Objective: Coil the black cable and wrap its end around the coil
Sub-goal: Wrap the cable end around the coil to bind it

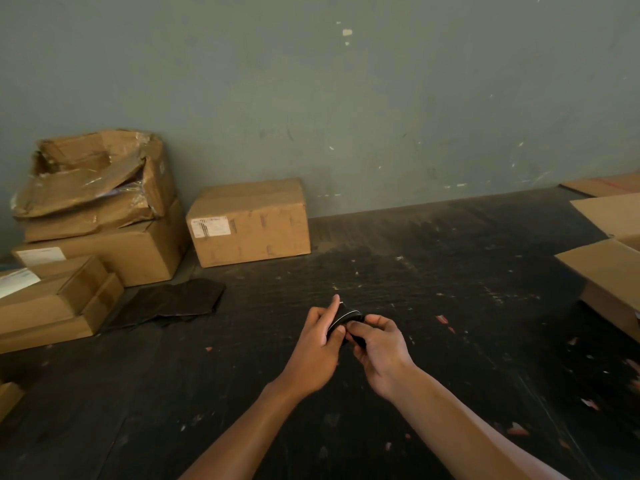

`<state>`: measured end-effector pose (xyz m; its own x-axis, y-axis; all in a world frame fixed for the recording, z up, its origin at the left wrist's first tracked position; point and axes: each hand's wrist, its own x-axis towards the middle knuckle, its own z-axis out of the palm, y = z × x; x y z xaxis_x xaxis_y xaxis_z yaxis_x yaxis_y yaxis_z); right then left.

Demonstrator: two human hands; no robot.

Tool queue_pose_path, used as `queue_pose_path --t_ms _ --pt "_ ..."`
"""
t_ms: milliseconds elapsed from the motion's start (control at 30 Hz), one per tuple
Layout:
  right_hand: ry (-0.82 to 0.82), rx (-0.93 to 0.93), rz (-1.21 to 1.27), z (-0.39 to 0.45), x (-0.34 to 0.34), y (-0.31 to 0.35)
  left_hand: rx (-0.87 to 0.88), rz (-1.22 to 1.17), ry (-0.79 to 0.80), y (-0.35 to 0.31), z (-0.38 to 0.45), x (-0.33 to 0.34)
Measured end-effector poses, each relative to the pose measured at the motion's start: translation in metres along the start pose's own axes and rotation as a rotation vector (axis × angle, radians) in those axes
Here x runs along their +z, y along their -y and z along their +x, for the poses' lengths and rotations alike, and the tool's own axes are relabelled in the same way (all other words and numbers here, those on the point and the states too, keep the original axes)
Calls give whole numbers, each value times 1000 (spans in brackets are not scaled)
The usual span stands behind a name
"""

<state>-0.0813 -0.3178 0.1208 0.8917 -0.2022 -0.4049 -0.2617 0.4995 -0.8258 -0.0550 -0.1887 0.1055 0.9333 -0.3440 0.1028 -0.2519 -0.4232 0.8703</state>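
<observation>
**Q:** Boxes on the left, what's the setup?

**Me:** Torn-open carton [93, 174] stacked on sealed ones by the wall, a closed box [249, 223] just right of that, dark sheets [173, 301] lying flat in front.

**Q:** And the cable?

**Me:** Black cable [343, 318] is bunched into a small coil between my hands, up off the dark table [450, 271]. My left hand [317, 348] is pinching its left side, forefinger sticking up. My right hand [379, 348] is closed on the other side, fingertips curled over it. Flattened cardboard [602, 268] sits far right.
</observation>
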Motion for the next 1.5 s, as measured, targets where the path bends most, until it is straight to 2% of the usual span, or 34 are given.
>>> queue_pose_path --t_ms 100,233,433,567,667,800,1100,1300,1500 --pt "12 -17 -30 -1 1 0 -13 -39 -31 -3 0 2" --pt "55 -34 -21 -1 1 0 9 -113 -154 0 3 4" --pt "182 18 24 -1 -6 3 -37 -219 -268 5 7 2" --pt "236 -43 -153 -1 -11 6 -115 -324 -286 7 8 -3" --pt "282 -144 -277 0 -13 7 -144 -371 -260 6 7 -5" --pt "380 -371 -595 -1 -17 4 -170 -393 -268 4 8 -13" --pt "250 -829 -1009 3 -12 13 -158 -352 -127 1 7 -22" --pt "168 -720 -918 13 -10 23 -69 -279 -80 -1 6 -23" --pt "256 -578 -846 18 -12 33 33 -213 -48 -1 5 -25"
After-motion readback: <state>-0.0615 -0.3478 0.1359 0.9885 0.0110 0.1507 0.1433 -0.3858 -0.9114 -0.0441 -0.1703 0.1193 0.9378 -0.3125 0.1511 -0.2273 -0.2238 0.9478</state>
